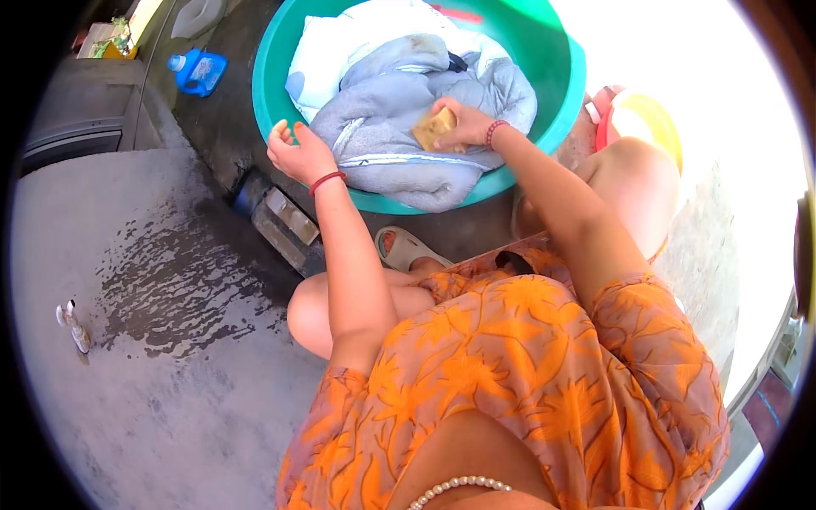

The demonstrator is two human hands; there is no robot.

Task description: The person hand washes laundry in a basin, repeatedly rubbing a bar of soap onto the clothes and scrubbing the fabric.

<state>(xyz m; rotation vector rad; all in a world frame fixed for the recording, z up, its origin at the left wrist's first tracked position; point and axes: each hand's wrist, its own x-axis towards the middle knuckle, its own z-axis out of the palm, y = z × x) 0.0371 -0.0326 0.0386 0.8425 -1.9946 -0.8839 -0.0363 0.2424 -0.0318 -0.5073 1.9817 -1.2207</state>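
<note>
A large green tub (pixel 265 64) holds a bundled grey and white garment (pixel 387 110) with a fleecy grey side and a pale zip or seam strip. My right hand (pixel 463 126) grips a yellowish-brown bar of soap (pixel 433 127) against the grey cloth, near the middle of the bundle. At the tub's left rim is my left hand (pixel 299 155), palm turned up, its fingers loosely bent and apart. Nothing shows in it, and whether it touches the rim I cannot tell.
On the dark ground to the left stands a blue detergent bottle (pixel 201 73). Right of the tub sits a red and yellow basin (pixel 650 123), partly behind my knee. A concrete ledge (pixel 170 391) with a wet patch and a tap (pixel 75 327) lies to the left.
</note>
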